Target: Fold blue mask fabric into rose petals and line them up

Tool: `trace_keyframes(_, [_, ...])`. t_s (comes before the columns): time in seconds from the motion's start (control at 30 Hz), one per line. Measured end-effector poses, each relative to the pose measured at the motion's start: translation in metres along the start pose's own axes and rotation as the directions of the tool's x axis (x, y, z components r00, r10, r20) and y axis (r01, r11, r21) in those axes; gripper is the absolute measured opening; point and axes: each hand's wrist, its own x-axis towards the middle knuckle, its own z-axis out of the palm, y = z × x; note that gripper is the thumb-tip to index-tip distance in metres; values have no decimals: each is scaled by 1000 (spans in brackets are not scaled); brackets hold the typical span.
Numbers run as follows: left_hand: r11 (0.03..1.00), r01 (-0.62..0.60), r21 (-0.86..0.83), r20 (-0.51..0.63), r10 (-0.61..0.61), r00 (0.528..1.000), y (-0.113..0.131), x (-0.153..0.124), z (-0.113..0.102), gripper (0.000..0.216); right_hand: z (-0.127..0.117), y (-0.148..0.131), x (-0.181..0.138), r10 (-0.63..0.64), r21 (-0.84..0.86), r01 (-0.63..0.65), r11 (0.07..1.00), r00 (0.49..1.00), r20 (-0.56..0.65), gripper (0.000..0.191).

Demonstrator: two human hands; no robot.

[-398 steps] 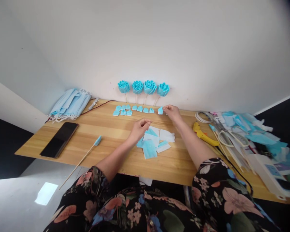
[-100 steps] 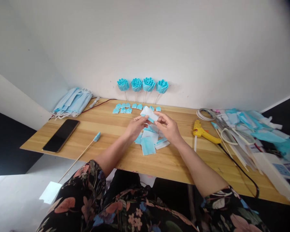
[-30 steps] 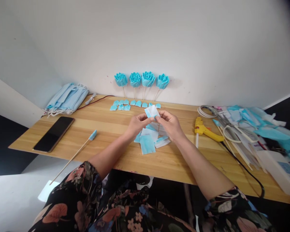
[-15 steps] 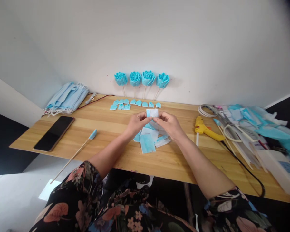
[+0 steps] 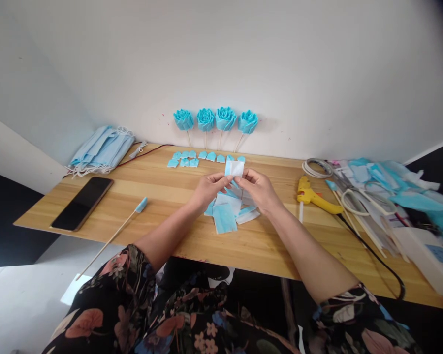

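Between my two hands is a small blue-and-white piece of mask fabric [image 5: 234, 168], its white side mostly facing me. My left hand [image 5: 211, 189] pinches its lower left edge, while my right hand [image 5: 257, 189] has thumb and fingers closed on the lower right. Below them on the wooden table lies a loose pile of cut mask fabric squares [image 5: 225, 219], partly hidden by my fingers. Behind my hands are rows of small folded blue petals [image 5: 194, 162]. Several blue fabric roses [image 5: 226, 119] on thin sticks lean against the wall.
A stack of face masks [image 5: 102, 147] and a phone [image 5: 83, 203] lie at left, near a blue-tipped stick [image 5: 114, 236] overhanging the edge. At right are a yellow glue gun [image 5: 315, 197], a tape roll [image 5: 317, 168], scissors [image 5: 355, 202], a white power strip [image 5: 426, 260] and mask scraps [image 5: 402, 182].
The fabric piece is raised slightly and shows more of its height above my fingers. Both hands stay in nearly the same place, still pinching it.
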Motion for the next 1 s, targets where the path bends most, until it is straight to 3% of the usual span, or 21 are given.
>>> trace_keyframes(0.13, [999,27,26,-39,-26,999,0,0,-1,30,-3,-3,0,-35,-7,35,999,999,-10,29])
trace_keyframes(0.37, [990,55,133,70,-64,995,2,-4,3,32,-8,-7,-2,33,-70,-29,997,998,58,35])
trace_keyframes(0.53, [994,70,86,100,-78,992,2,-4,2,34,-11,-2,1,-71,-107,71,992,997,8,25])
trace_keyframes(0.77, [997,68,40,110,-72,991,-1,-2,-2,33,-16,0,5,-65,-55,65,996,998,3,25])
trace_keyframes(1.0, [993,109,-42,111,-104,988,-2,0,-2,38,-17,-5,6,-262,-254,266,930,964,52,10])
